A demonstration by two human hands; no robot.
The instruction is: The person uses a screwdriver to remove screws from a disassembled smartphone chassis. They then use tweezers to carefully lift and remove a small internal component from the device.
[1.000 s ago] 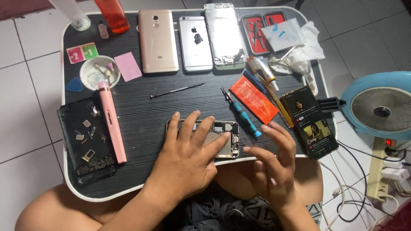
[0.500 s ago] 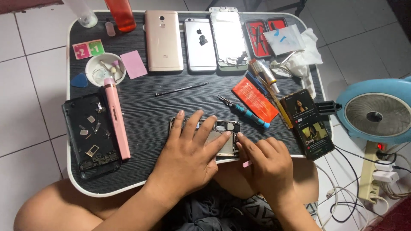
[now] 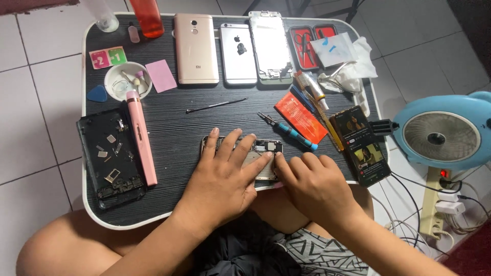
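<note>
Left hand point(image 3: 221, 180) flat on opened phone point(image 3: 263, 153), right hand point(image 3: 313, 185) perhaps pinching

Left hand point(image 3: 221, 176) lies flat, fingers point(image 3: 229, 148) spread; right hand point(image 3: 313, 185) curls (fingertips pressed downward), forearms converging.

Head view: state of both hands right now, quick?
Left hand: open, fingers spread flat on the opened phone, pressing it to the tray table.
Right hand: fingers curled, fingertips at the phone's right edge; any grip cannot be told.
</note>
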